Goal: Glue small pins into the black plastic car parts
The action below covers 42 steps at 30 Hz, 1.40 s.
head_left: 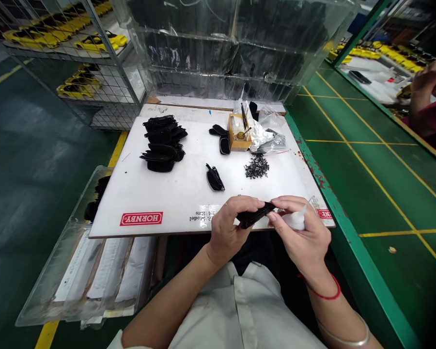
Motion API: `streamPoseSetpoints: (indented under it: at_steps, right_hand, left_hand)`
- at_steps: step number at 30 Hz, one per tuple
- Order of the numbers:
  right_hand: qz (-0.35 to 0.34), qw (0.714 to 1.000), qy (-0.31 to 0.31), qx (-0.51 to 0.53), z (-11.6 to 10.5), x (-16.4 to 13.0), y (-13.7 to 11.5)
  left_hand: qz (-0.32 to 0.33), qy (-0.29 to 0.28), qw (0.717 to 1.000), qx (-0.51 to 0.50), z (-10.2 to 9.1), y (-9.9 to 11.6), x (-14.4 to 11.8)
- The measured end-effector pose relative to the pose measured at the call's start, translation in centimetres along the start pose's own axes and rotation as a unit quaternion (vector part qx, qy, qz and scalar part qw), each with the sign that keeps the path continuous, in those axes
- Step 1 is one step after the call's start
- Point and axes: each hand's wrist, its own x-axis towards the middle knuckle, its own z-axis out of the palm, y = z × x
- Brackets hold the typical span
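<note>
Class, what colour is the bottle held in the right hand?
The bottle is white, seen in the head view.

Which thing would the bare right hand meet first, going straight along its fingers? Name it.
Probably the glossy black elongated part held in the left hand; the right hand seems to touch it at the fingertips, though depth is unclear.

The held black part point(253, 217) looks like glossy plastic — the desk point(181, 189) smooth and shiny, the small box point(240, 146) wooden, the clear bag point(278, 142) crinkled plastic.
</note>
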Motion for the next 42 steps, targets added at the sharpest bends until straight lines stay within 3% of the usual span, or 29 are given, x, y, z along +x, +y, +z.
streamPoseSetpoints:
  at_steps: [19,22,24,29,33,37,42]
  right_hand:
    - [-0.063,0.997,-0.013,-0.037,0.1,1.2,-1.1]
    - [-0.054,0.998,-0.025,-0.036,0.3,1.3,-0.8]
    - [-0.016,0.999,-0.024,-0.024,0.3,1.3,-0.6]
    - [0.21,0.975,-0.056,0.037,0.0,1.5,0.6]
    - [0.319,0.925,-0.153,0.137,-0.5,1.2,1.9]
    - [0.333,0.906,-0.163,0.205,-1.2,0.2,2.7]
    - [0.281,0.937,-0.167,0.124,-2.6,-0.7,2.7]
  left_hand:
    - [-0.021,0.027,0.998,-0.056,-0.5,-0.3,0.1]
    - [-0.079,0.049,0.993,-0.077,-0.3,0.0,0.1]
    - [-0.153,0.068,0.981,-0.096,-0.2,0.2,0.2]
    - [-0.368,0.091,0.92,-0.099,-0.4,-0.2,0.9]
    - [-0.452,0.057,0.883,-0.116,-0.7,-0.9,1.4]
    - [-0.483,0.029,0.862,-0.153,-0.7,-1.4,1.5]
    - [-0.482,0.002,0.854,-0.196,-0.5,-1.9,1.4]
